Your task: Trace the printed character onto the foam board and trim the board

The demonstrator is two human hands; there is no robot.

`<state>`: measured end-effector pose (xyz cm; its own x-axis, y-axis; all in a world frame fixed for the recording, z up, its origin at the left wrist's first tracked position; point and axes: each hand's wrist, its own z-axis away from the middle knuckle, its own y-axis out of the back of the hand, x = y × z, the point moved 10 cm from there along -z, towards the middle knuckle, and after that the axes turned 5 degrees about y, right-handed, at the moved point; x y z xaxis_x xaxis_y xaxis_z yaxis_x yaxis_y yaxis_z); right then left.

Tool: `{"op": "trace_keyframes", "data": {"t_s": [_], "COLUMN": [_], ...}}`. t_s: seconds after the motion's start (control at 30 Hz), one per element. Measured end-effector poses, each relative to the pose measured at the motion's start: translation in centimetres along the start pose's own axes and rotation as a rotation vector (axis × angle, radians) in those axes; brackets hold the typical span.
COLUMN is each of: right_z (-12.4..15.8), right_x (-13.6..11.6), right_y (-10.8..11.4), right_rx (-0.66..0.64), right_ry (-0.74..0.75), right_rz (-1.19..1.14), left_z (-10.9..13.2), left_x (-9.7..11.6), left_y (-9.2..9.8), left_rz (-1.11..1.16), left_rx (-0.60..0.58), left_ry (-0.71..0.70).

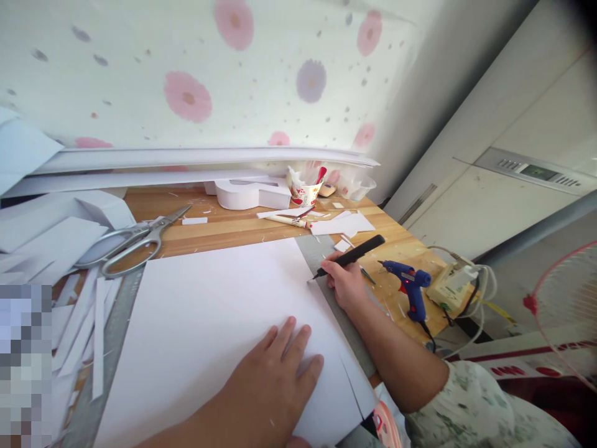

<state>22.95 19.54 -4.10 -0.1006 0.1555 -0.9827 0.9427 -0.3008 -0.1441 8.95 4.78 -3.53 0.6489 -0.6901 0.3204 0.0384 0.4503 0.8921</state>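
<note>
A large white sheet of board (200, 311) lies over a grey cutting mat (354, 323). My left hand (275, 373) rests flat on the sheet with fingers spread. My right hand (344, 281) grips a slim black craft knife (357, 252), its thin pointed tip at the sheet's upper right part. A dark slit runs along the sheet's lower right side, leaving a narrow strip by the edge. Large silver scissors (140, 239) lie with blades slightly apart at the mat's upper left.
White paper strips (96, 336) pile up on the left. A blue glue gun (410, 286) stands on the right beside a power socket (452, 286) with cables. At the back are a curved white paper form (254, 194), a paper cup (304, 190) and paper scraps (345, 224).
</note>
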Motion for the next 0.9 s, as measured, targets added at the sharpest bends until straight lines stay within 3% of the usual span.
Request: {"op": "trace_keyframes", "data": {"t_s": [0.27, 0.9], "right_z": [-0.8, -1.0], "right_x": [0.2, 0.3], "right_y": [0.1, 1.3], "right_rx": [-0.022, 0.065], "right_ry": [0.02, -0.003], "right_rz": [0.01, -0.062], "left_z": [-0.3, -0.6], "left_x": [-0.3, -0.4], "left_y": [-0.7, -1.8], "left_rz": [-0.02, -0.062], "left_rx": [0.062, 0.071], "left_ry": [0.012, 0.004]}}
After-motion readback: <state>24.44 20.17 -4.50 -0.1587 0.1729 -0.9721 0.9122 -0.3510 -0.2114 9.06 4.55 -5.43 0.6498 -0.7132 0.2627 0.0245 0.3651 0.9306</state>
